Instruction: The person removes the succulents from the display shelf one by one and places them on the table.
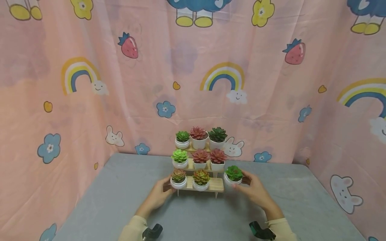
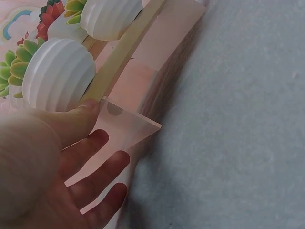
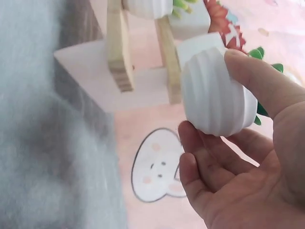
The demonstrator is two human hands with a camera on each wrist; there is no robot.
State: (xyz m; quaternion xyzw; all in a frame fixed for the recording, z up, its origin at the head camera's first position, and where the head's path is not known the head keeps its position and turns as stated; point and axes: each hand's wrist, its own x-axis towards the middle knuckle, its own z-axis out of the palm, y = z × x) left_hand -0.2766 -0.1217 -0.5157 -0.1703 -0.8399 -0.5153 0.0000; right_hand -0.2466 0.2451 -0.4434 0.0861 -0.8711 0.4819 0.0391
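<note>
My right hand (image 1: 253, 189) grips a white ribbed pot (image 3: 214, 93) with a green succulent (image 1: 234, 173), thumb on one side and fingers on the other. It is held just right of the bottom step of a three-step wooden plant stand (image 1: 215, 184). My left hand (image 1: 158, 194) holds the left end of that step, its thumb (image 2: 86, 117) against the wood; other fingers spread by the pale side panel (image 2: 128, 119), and the index finger is hidden. A brownish succulent (image 1: 178, 175) and a yellow-green succulent (image 1: 201, 177) stand on the bottom step.
Several potted succulents fill the upper steps, including a bright green one (image 1: 180, 156) and a dark green one (image 1: 217, 134). The stand sits on a grey table (image 1: 126, 177), with a pink patterned curtain (image 1: 144, 87) behind it.
</note>
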